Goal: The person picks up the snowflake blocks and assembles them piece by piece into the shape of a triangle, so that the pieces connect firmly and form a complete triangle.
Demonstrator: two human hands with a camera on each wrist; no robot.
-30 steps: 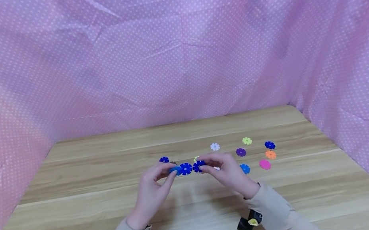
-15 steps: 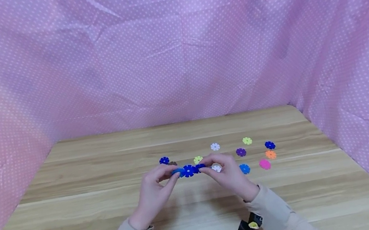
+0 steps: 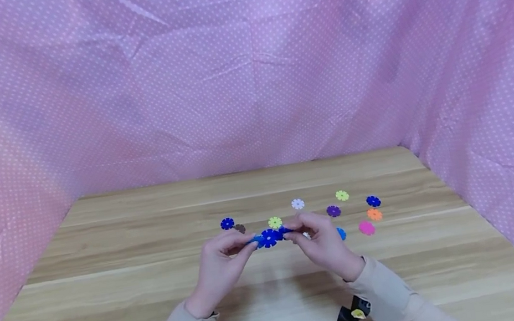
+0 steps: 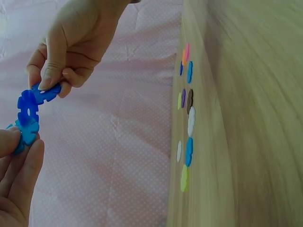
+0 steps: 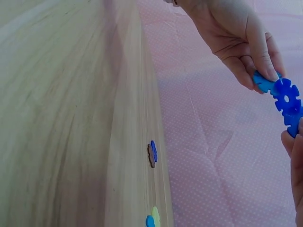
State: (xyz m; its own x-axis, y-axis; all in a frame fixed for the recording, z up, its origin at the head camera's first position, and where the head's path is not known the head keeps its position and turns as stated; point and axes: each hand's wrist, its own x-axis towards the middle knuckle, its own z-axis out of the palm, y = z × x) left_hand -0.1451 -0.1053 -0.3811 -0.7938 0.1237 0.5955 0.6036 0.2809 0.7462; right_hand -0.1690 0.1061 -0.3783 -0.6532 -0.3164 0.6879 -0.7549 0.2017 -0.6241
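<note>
My left hand point(image 3: 222, 261) pinches a light blue notched plastic disc point(image 4: 27, 131) between thumb and fingers. Linked to its edge is a dark blue notched disc point(image 3: 269, 238), which stands between the hands, its face toward the head camera. My right hand point(image 3: 323, 242) pinches a second dark blue disc point(image 4: 47, 93), turned at an angle. That disc's edge meets the middle one; how deep the notches sit cannot be told. All three are held up above the table, and fingertips cover parts of the two outer discs.
Loose discs lie flat on the wooden table point(image 3: 131, 292): a dark blue disc point(image 3: 227, 223) beside a brown disc point(image 3: 240, 229) at left, and several others behind and right of the hands, such as pink point(image 3: 367, 228) and orange discs point(image 3: 374, 214). Pink dotted cloth point(image 3: 247, 100) surrounds the table.
A gap between the two dark blue discs has closed, and they now meet. The right-hand disc has turned more edge-on. Both hands have shifted slightly right.
</note>
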